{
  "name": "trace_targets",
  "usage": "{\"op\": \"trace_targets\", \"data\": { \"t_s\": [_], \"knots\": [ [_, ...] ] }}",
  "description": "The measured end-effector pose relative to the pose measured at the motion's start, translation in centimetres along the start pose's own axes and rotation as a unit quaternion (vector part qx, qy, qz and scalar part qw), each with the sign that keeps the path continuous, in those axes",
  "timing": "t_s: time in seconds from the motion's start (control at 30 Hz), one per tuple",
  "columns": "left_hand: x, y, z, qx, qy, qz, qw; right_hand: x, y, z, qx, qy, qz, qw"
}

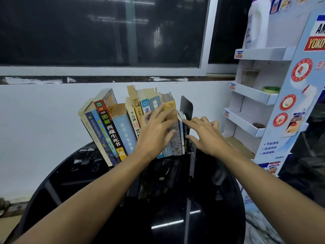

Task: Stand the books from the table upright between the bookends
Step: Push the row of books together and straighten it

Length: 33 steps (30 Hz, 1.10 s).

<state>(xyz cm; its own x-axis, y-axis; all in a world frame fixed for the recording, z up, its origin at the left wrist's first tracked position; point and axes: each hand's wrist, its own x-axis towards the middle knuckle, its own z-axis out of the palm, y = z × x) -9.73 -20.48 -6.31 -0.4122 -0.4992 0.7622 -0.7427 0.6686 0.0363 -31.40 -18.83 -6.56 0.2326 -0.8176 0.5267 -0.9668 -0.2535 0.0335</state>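
Note:
A row of several worn books (112, 131) stands on the round glossy black table (158, 217), spines toward me, the left ones leaning left. A black metal bookend (186, 107) stands at the row's right end. The left bookend is hidden behind the books. My left hand (154, 131) lies flat with straight fingers against the spines of the right-hand books. My right hand (205, 134) has its fingers spread, the index finger touching the top of the thin dark book (185, 136) next to the bookend and the thumb against its lower spine.
A white wall and a dark window run behind the table. A white cardboard display shelf (260, 95) with a tape roll (270, 89), a small bowl and a bottle stands close at the right. The table's near half carries only reflections.

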Motion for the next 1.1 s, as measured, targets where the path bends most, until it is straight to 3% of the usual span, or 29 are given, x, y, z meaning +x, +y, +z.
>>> {"op": "trace_targets", "data": {
  "t_s": [0.2,0.43,0.67,1.1],
  "knots": [
    [-3.5,-0.9,-3.6,-0.049,-0.020,-0.065,0.996,-0.1,-1.6,-3.5,0.024,-0.008,-0.009,1.000],
    [-8.0,-1.7,-8.0,-0.074,0.013,-0.135,0.988,1.2,-6.3,-8.0,0.071,-0.007,-0.096,0.993],
    [-12.0,-3.3,-9.0,-0.071,-0.011,-0.230,0.971,3.7,-10.8,-9.8,0.089,-0.005,-0.186,0.979],
    [-12.3,-7.1,-6.2,-0.002,-0.014,-0.257,0.966,12.7,-18.2,-8.4,0.015,-0.019,-0.365,0.931]
  ]
}}
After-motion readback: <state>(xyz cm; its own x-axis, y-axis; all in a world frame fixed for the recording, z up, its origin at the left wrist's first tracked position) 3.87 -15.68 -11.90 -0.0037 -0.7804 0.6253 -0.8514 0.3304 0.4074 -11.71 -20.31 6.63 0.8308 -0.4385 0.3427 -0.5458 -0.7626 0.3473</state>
